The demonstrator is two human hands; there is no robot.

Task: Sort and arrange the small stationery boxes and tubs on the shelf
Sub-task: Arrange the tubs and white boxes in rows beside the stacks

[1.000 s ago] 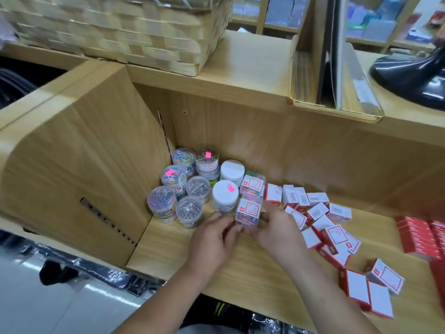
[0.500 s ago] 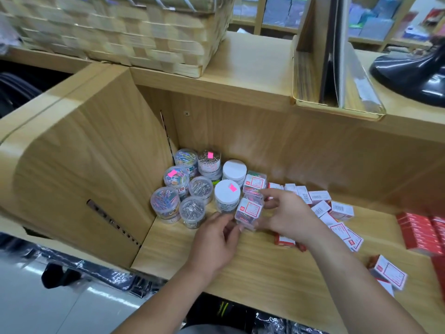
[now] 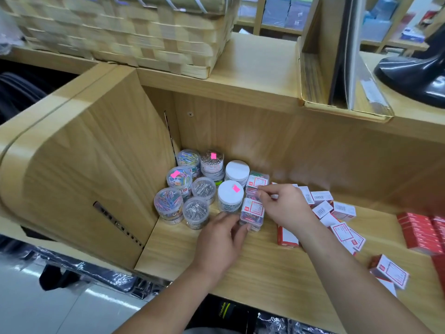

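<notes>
Head view: the left hand point(image 3: 222, 237) grips the near end of the front clear box of coloured paper clips point(image 3: 253, 211), while the right hand point(image 3: 286, 206) pinches the edge of the clear box behind it point(image 3: 251, 192). Both boxes sit on the shelf point(image 3: 192, 256), just beside the round tubs point(image 3: 192, 186) clustered in its left back corner. The step looks best done by steadying the front box and sliding the other square against it, labels up, without nudging the tubs. The red-and-white boxes point(image 3: 342, 209) lie scattered to the right.
</notes>
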